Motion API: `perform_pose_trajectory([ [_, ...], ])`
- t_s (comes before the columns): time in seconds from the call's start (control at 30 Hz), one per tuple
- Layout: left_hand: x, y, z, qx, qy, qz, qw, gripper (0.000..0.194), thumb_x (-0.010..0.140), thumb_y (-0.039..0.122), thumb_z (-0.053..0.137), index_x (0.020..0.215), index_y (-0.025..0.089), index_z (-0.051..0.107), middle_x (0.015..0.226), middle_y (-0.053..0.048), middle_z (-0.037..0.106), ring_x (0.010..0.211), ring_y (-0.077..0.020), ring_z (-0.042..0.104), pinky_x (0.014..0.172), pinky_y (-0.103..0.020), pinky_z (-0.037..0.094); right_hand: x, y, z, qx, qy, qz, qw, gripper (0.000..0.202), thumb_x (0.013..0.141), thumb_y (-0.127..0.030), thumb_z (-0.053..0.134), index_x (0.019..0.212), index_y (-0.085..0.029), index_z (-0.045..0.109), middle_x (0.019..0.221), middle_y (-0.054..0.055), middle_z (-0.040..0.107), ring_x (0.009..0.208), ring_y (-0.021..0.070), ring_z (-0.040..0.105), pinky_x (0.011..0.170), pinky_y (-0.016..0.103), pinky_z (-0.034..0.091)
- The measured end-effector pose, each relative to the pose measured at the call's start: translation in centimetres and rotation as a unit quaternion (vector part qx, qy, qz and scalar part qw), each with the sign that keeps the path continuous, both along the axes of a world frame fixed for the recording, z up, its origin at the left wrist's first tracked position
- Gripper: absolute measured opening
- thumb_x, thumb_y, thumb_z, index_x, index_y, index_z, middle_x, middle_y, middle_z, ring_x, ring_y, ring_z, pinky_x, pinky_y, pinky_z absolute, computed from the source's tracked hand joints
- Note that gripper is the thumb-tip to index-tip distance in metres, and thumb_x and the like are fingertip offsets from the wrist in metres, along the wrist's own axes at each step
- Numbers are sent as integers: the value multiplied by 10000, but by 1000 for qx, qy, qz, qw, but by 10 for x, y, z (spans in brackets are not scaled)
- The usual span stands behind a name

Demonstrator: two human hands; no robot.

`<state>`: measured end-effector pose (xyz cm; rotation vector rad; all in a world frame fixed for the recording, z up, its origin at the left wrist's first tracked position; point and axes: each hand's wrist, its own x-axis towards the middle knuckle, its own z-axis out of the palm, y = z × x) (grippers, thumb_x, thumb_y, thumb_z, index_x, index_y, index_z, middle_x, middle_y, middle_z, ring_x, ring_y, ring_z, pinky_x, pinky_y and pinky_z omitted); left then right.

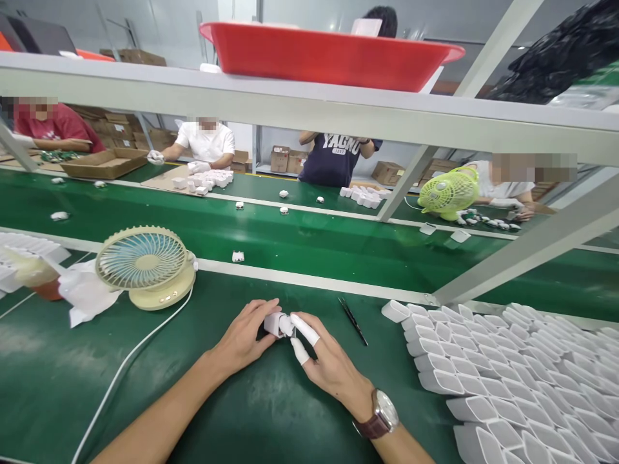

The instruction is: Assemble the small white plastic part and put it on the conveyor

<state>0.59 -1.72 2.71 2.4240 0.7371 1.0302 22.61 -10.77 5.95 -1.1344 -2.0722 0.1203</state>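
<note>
Clasping white casing (272, 323) in left hand (242, 338), probably for steadiness, and pinching small piece (286, 325) in right hand (335, 366), near tweezers (353, 321).

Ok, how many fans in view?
2. A cream fan stands on the near bench, left of the left hand; a yellow-green fan is across the belt, at the right. More could be hidden.

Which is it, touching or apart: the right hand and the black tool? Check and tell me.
Apart. The head view shows the black tool lying beyond the right hand, with bare green tabletop between them.
</note>
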Motion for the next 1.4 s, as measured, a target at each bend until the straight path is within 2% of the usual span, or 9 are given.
perform_pose_trajectory([
  [0.37, -1, 1, -4, -9, 10, -2, 1000, 708, 962, 211, 670, 1574, 308, 327, 1321, -90, 698, 1254, -270, 634, 1048, -491, 571, 2, 1, -4, 21, -27, -26, 999, 699, 1005, -128, 530, 1628, -271, 247, 1421, 170, 614, 1276, 296, 655, 1033, 486, 623],
  [0.7, 2, -3, -1, -18, 4, -10, 1000, 665, 980, 228, 646, 1564, 302, 339, 1312, -90, 704, 1253, -268, 636, 1049, -493, 577, 1, 2, -9, 26, -37, -16, 999, 703, 997, -110, 523, 1627, -259, 251, 1395, 156, 638, 1218, 299, 676, 1003, 498, 634],
  [0.93, 2, -8, -2, -66, 0, -35, 997, 641, 993, 266, 635, 1561, 297, 339, 1388, -101, 666, 1288, -260, 650, 1091, -477, 567, 0, 2, -5, -20, 13, -7, 1000, 606, 1003, -161, 557, 1568, -267, 366, 1387, 148, 644, 1253, 285, 664, 1046, 488, 607],
  [1.1, 3, -16, -2, -127, 51, -45, 990, 658, 1009, 292, 602, 1591, 304, 294, 1438, -84, 650, 1278, -252, 671, 1040, -426, 605, 1, 4, -10, -94, 65, -18, 993, 561, 998, -204, 597, 1524, -268, 414, 1409, 129, 632, 1270, 247, 660, 1061, 436, 593],
  [1.27, 2, -14, -6, -90, 67, -25, 993, 573, 992, 312, 637, 1518, 294, 410, 1386, -82, 678, 1235, -270, 688, 1036, -449, 598, 2, 6, -23, -147, 71, -44, 986, 419, 1017, -234, 583, 1427, -261, 499, 1356, 110, 682, 1203, 248, 706, 1013, 447, 612],
  [1.4, 1, -8, -6, -75, 48, -29, 996, 388, 986, 347, 665, 1346, 280, 537, 1213, -58, 730, 1059, -233, 742, 932, -395, 638, 0, 6, -25, -125, 60, -34, 990, 388, 1028, -248, 571, 1407, -259, 488, 1351, 118, 673, 1119, 242, 738, 941, 428, 645],
])
